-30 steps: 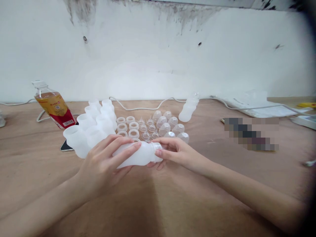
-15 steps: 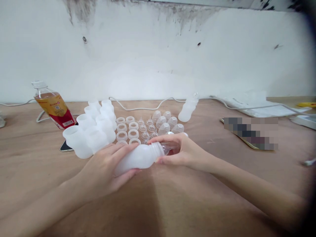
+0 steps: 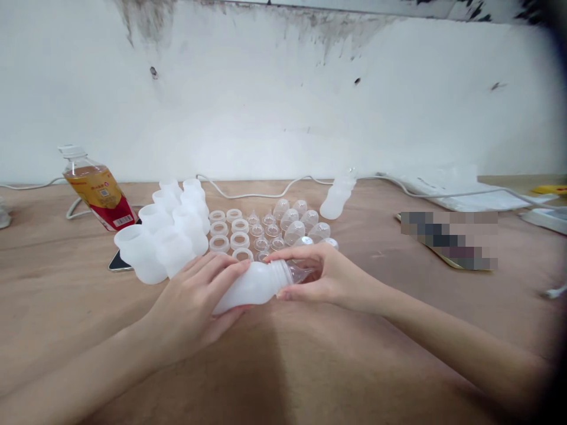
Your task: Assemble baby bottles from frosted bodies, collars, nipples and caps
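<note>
A frosted white baby bottle [image 3: 250, 287] lies tilted on its side between my hands, low over the table. My left hand [image 3: 195, 301] is wrapped around its body. My right hand [image 3: 330, 274] grips the screw ring [image 3: 280, 273] at the neck, thumb below and fingers above. A clear nipple [image 3: 300, 273] pokes out of the ring into the hollow of that hand. Just behind are rows of white rings [image 3: 219, 249], clear nipples [image 3: 273, 232] and clear domed caps [image 3: 294, 234]. Several uncapped bottles [image 3: 153, 262] stand in rows at the left.
A bottle with a clear top [image 3: 336, 199] stands at the back. On the left, a drink bottle [image 3: 100, 195] is near a dark phone [image 3: 119, 262]. A pixelated flat item [image 3: 443, 241] and plastic bags [image 3: 469, 198] are on the right. A white cable [image 3: 261, 196] runs along the wall.
My left hand has shifted slightly along the bottle, its fingers drawn closer together. The bottle's neck has moved a little to the left. My right hand stays on the ring.
</note>
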{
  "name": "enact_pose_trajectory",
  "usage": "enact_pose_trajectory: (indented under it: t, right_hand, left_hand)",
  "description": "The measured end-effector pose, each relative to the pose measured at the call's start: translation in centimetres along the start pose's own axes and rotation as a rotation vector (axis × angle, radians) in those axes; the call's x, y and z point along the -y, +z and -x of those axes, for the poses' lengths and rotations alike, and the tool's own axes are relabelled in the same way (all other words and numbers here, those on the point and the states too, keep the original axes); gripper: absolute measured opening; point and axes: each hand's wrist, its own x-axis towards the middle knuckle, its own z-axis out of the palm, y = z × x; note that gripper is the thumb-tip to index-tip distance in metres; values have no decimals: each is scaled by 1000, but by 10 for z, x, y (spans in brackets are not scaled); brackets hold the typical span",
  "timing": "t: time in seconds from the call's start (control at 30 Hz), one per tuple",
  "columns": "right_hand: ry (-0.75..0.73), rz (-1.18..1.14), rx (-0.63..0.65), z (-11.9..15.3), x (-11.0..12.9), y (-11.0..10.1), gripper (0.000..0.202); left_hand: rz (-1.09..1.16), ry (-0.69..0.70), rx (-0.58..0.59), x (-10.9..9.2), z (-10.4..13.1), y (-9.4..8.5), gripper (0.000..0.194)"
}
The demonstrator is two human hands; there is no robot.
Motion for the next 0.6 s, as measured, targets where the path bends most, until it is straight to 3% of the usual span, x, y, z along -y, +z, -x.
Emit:
enact_pose_trajectory:
  t: [0.1,0.17,0.33,0.47,0.6]
  right_hand:
    - [31,-51,10,0,0,2,41]
    - [45,-64,15,1,0,2,39]
    - [8,41,-33,1,4,1,39]
    - [-3,58,-6,1,4,2,41]
    - [0,51,4,2,3,3,41]
  left_hand:
    - [-139,133,-176,2,1,5,35]
    - [-189,160,-215,1,2,6,35]
    - [-58,28,-88,-7,-1,-2,49]
    - [-20,7,22,-7,-2,0,42]
    - [-133,89,-140,-3,0,9,34]
